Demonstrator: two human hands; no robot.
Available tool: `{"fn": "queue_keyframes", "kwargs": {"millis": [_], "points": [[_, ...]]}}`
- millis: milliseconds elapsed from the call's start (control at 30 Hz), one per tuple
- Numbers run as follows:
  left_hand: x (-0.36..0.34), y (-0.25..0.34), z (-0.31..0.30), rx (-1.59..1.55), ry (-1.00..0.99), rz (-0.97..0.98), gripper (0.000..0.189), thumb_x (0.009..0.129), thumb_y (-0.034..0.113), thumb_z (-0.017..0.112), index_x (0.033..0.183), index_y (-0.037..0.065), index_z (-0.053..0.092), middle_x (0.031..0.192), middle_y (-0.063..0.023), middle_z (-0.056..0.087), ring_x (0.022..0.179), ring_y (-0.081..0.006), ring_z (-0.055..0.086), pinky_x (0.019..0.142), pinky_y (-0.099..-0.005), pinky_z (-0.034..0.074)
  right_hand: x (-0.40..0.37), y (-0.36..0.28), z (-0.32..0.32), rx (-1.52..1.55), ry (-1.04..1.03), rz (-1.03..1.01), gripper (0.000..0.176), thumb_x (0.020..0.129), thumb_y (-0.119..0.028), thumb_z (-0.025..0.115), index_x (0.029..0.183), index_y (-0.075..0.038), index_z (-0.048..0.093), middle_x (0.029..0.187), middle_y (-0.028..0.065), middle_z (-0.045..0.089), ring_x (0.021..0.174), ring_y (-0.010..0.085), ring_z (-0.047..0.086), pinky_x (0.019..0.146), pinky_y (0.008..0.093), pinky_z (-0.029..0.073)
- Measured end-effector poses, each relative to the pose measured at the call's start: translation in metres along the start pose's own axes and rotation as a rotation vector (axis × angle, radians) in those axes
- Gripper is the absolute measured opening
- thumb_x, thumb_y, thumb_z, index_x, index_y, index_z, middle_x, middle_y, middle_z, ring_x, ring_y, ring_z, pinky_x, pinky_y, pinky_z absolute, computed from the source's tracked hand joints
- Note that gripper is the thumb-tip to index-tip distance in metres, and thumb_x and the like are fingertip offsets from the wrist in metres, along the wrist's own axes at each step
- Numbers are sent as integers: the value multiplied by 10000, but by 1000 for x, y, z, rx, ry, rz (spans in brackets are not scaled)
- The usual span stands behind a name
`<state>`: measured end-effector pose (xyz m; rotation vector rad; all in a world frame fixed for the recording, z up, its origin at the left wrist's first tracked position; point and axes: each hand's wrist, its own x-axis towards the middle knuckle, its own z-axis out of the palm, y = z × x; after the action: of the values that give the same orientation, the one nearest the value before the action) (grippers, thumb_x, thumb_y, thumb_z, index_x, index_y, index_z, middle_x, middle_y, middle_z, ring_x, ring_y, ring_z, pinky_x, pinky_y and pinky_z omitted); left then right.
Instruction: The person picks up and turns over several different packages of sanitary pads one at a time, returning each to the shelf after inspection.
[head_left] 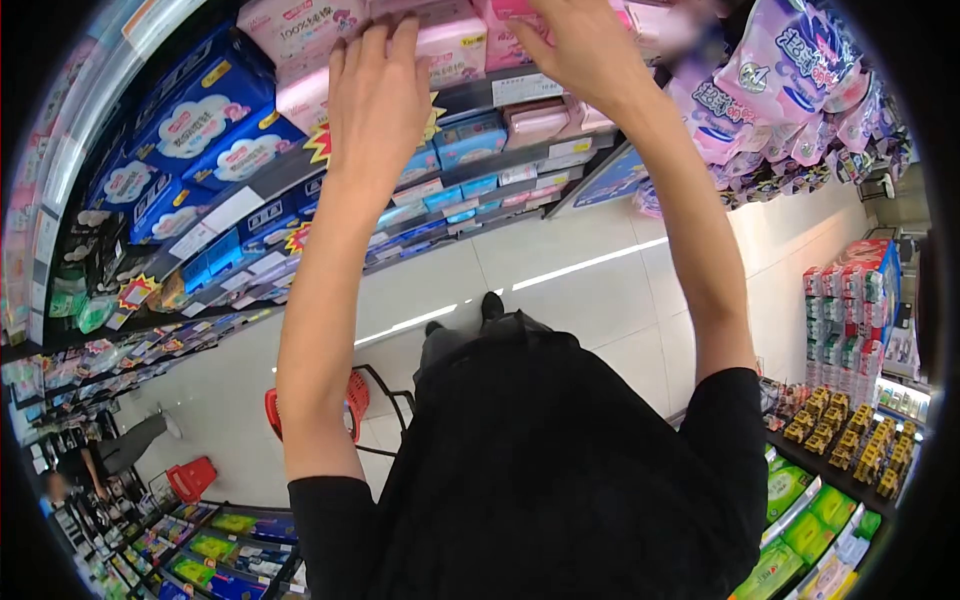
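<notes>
Pink packs of tissues or pads, printed "100%", fill the upper shelf at the top of the head view. Over the pink pack (300, 35) and its neighbour lies my left hand (380, 90), open, its fingers stretched across their tops and fronts. My right hand (585, 50) reaches to a brighter pink pack (505, 45) to the right. Its thumb is spread out against that pack, while the other fingers are largely cut off by the frame's top edge. Neither hand visibly lifts a pack.
Blue packs (205, 115) stand left of the pink ones. Purple-and-white bags (790, 60) hang at the right. A red shopping basket (357, 400) is beside my body on the tiled floor (590, 290). Another person (110, 455) and a red basket (192, 478) are at lower left.
</notes>
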<state>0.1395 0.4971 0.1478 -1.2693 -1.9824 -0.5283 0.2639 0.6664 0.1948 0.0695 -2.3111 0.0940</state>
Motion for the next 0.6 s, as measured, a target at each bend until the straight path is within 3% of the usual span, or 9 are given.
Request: {"fn": "queue_keyframes", "kwargs": {"millis": [33,100,133,200,300,400,467,600], "points": [[-8,5,-7,-76,50,-20,363,817,115,649,1167,29,604,1152,-176,581,1033,-336,567,932,-434,423,-3,-8,-6,16,56,10,360,791,-103,641,1135,-16,580,1120,197,545,1050,334,536,891,409,447],[-35,17,-30,-228,158,-54,402,804,70,653,1199,31,592,1205,-186,558,1056,-340,558,932,-421,423,-35,-23,-11,123,164,111,305,821,-70,640,1121,-28,604,1061,152,601,1001,303,577,862,365,460],[-56,20,-40,-285,118,-115,407,804,60,651,1204,31,586,1233,-188,542,1075,-345,550,933,-416,422,-55,-31,-10,178,218,158,280,836,-53,640,1114,-34,616,1032,130,628,976,287,598,847,343,467],[-109,19,-49,-372,6,-246,407,817,57,640,1217,27,571,1264,-193,527,1110,-356,536,938,-417,421,-99,-50,0,287,107,272,237,853,-38,629,1090,-22,629,1014,129,654,942,252,628,846,321,467],[-216,8,-48,-410,-210,-512,396,853,77,604,1240,15,542,1265,-197,526,1146,-366,521,948,-425,420,-195,-75,49,490,-175,675,223,863,-66,619,1076,-4,638,970,139,670,895,246,644,808,338,489],[-325,11,-64,-432,-370,-825,382,873,91,577,1241,3,527,1224,-202,547,1102,-369,554,916,-419,453,-306,-110,86,625,-403,953,246,850,-94,626,1072,10,642,924,148,682,809,239,658,750,353,508],[-388,20,-82,-442,-450,-1011,377,877,92,570,1240,2,526,1198,-203,561,1057,-358,584,879,-419,475,-325,-143,75,549,-575,1121,267,852,-121,621,1075,25,639,905,151,688,771,237,664,729,353,515],[-461,35,-107,-477,-542,-1224,375,881,91,563,1244,3,528,1168,-200,580,1001,-329,616,823,-418,498,-356,-169,68,513,-661,1120,285,849,-139,616,1079,28,637,913,150,689,759,256,664,722,353,518]]}}
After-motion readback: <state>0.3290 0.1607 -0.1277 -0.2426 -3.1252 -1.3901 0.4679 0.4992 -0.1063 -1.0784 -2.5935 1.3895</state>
